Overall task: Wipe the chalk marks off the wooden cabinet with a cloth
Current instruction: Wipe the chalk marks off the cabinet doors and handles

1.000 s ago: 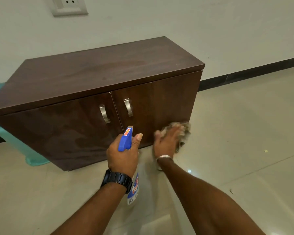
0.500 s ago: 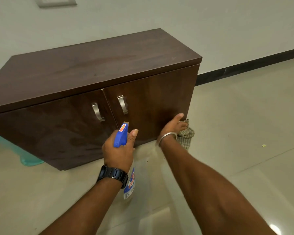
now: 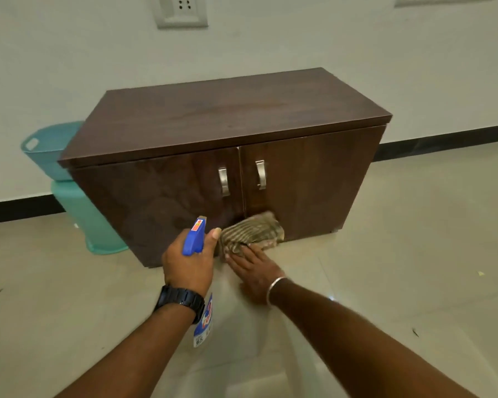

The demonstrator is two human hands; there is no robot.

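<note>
A low dark wooden cabinet (image 3: 219, 122) with two doors and metal handles stands on the floor against the wall. My left hand (image 3: 189, 264) grips a spray bottle with a blue trigger head (image 3: 194, 237), held in front of the left door. My right hand (image 3: 255, 268) lies with straight fingers on a striped brownish cloth (image 3: 252, 232), which sits bunched at the bottom of the doors near the middle seam. No chalk marks show clearly on the cabinet.
A teal plastic bin (image 3: 48, 149) and a teal stool-like object (image 3: 89, 222) stand left of the cabinet by the wall. Glossy beige tiled floor (image 3: 400, 254) spreads to the right. A wall socket (image 3: 181, 10) is above.
My right hand and the cloth moved left from the cabinet's lower right corner to the bottom middle of the doors. The camera view shifted, so the cabinet now sits more central.
</note>
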